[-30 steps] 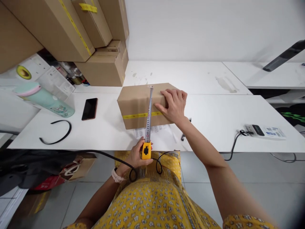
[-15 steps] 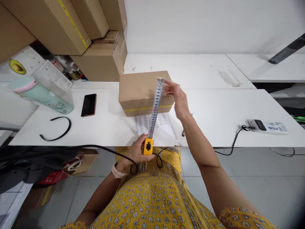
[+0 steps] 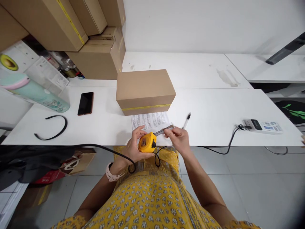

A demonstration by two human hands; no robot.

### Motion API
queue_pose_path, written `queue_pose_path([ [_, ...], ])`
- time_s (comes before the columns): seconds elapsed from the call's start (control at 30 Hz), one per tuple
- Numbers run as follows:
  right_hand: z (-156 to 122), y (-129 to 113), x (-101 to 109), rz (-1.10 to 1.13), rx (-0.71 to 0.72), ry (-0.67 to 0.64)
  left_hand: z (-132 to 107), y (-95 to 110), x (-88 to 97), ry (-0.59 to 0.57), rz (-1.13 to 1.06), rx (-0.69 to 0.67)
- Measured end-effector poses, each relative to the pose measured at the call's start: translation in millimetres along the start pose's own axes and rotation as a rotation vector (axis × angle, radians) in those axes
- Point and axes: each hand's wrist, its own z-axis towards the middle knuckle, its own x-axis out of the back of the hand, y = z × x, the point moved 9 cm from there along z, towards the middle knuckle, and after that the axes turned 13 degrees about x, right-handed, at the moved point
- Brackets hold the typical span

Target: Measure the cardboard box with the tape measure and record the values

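Note:
My left hand (image 3: 133,148) is wrapped round a yellow tape measure (image 3: 147,142) at the table's front edge. A short length of its silver blade sticks out to the right, and my right hand (image 3: 178,138) pinches the blade's end between thumb and fingers. Beyond both hands stands a closed brown cardboard box (image 3: 145,90) with a yellow strip along its front. Partly under the box lies a printed sheet (image 3: 150,121) with columns of small text. A white pen with a black tip (image 3: 187,120) rests just past my right hand.
To the left lie a phone (image 3: 85,103), a black curved band (image 3: 63,127) and a mint bottle (image 3: 45,97). Stacked cardboard boxes (image 3: 97,58) fill the back left. A white device with a cable (image 3: 262,126) sits at right. A black cable (image 3: 102,149) hangs before my lap.
The long stretch of tape blade has shortened to a small piece. My right hand has come down from beside the box to near my left, and the tape measure has turned.

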Motion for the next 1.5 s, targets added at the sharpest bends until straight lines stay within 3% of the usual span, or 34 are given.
queue_pose_path([
  [0.1, -13, 26, 11, -0.233, -0.098, -0.034, 4, 29, 22.5, 0.114, 0.071, -0.182],
  [0.2, -6, 55, 59, -0.699, -0.258, 0.066, 14, 68, 58.9, 0.253, 0.162, -0.362],
  [0.3, 8, 83, 90, -1.026, -0.419, 0.023, 41, 101, 96.8, 0.415, 0.345, -0.44],
  [0.37, 15, 99, 94, -1.085, -0.474, -0.046, 70, 112, 115.4, 0.492, 0.477, -0.434],
  [0.47, 22, 112, 91, -1.068, -0.452, -0.123, 121, 109, 131.4, 0.503, 0.578, -0.373],
  [0.53, 24, 112, 93, -0.995, -0.389, -0.086, 144, 103, 134.0, 0.487, 0.613, -0.353],
  [0.6, 23, 107, 103, -0.774, -0.33, 0.062, 150, 103, 131.4, 0.526, 0.652, -0.381],
  [0.67, 16, 100, 112, -0.383, -0.286, 0.236, 135, 107, 120.7, 0.598, 0.669, -0.453],
  [0.73, 10, 89, 110, 0.011, -0.234, 0.32, 112, 107, 94.5, 0.571, 0.641, -0.554],
  [0.77, 7, 80, 106, 0.146, -0.206, 0.327, 101, 102, 74.8, 0.488, 0.614, -0.598],
  [0.83, 2, 63, 95, 0.268, -0.158, 0.302, 86, 84, 22.7, 0.166, 0.573, -0.675],
  [0.9, -4, 53, 83, 0.258, -0.124, 0.289, 84, 53, -19.0, -0.07, 0.578, -0.616],
  [0.97, -8, 51, 71, 0.216, -0.108, 0.305, 94, 20, -45.9, -0.208, 0.658, -0.51],
  [1.07, -11, 62, 49, 0.241, -0.152, 0.32, 110, -18, -64.0, -0.343, 0.834, -0.402],
  [1.13, -11, 71, 32, 0.324, -0.2, 0.271, 115, -27, -67.5, -0.401, 0.911, -0.405],
  [1.27, -19, 82, 17, 0.34, -0.272, 0.202, 112, -24, -73.5, -0.453, 0.959, -0.477],
  [1.5, -29, 87, 37, -0.001, -0.299, 0.188, 114, -12, -107.4, -0.508, 0.953, -0.559],
])
